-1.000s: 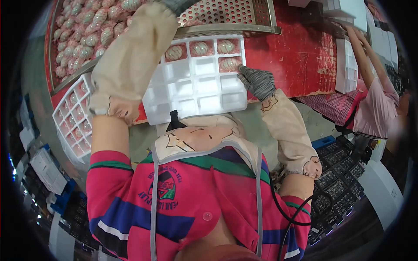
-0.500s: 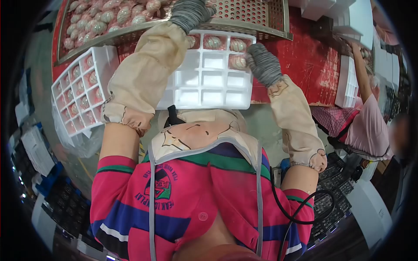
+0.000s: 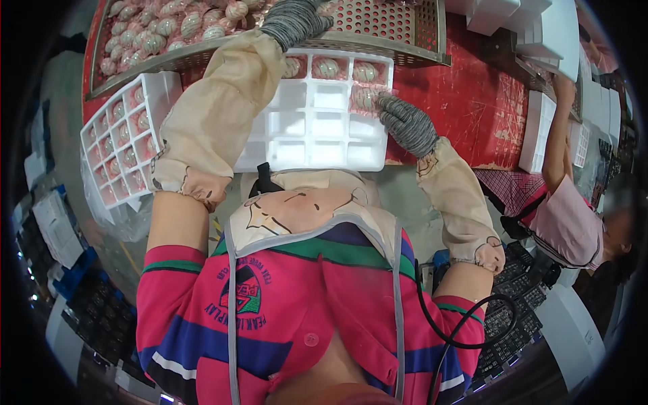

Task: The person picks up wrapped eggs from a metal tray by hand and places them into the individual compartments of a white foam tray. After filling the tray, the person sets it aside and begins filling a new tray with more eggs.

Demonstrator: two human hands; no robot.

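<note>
A white compartment tray (image 3: 290, 150) lies in front of me; its far row holds pale, striped balls in clear pinkish wrap. One wrapped ball (image 3: 365, 99) sits in the second row at the right. My right hand (image 3: 409, 124), in a grey knit glove, has its fingers closed at the right edge of that ball's wrapper. My left hand (image 3: 295, 23), gloved alike, is over the perforated metal tray (image 3: 378, 21) at the far side. Its fingers are curled and partly cut off by the frame's top; something pinkish shows beside them.
Many wrapped balls (image 3: 152, 40) are heaped at the left of the metal tray. A filled white tray (image 3: 121, 145) stands tilted at the left. The red tabletop (image 3: 472, 101) extends right, where another person's arm (image 3: 559, 135) reaches among white boxes (image 3: 536, 131).
My right hand has moved slightly down, with its fingers now at the ball's wrapper edge. My left hand has barely moved. The person at right has shifted an arm.
</note>
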